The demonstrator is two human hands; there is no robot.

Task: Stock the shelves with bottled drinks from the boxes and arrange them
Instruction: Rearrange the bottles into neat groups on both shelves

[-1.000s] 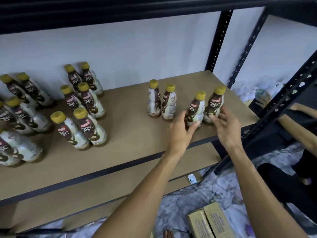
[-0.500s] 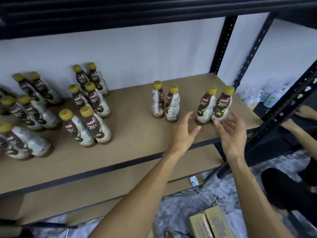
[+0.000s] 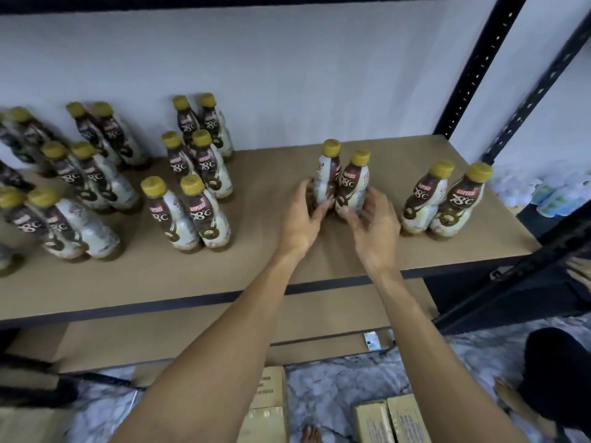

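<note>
Brown-and-white coffee bottles with yellow caps stand in pairs on the brown shelf board [image 3: 287,260]. My left hand [image 3: 300,219] grips the base of the left bottle of the middle pair [image 3: 327,177]. My right hand [image 3: 371,222] curls round the base of the right bottle of that pair [image 3: 353,187]. The two bottles touch each other. Another pair [image 3: 447,199] stands free near the shelf's right end. Several more pairs [image 3: 188,212] fill the left half in rows.
Black uprights [image 3: 473,68] frame the right end of the rack. A lower shelf [image 3: 319,318] lies beneath. Cardboard boxes [image 3: 390,420] sit on the marble floor below. Another person's dark clothing [image 3: 559,372] and hand are at the right. Pale bottles [image 3: 556,193] stand beyond the rack.
Both hands left the right-hand pair of bottles, moved left and closed round the bases of the middle pair. The camera shifted, bringing more bottles into view on the left.
</note>
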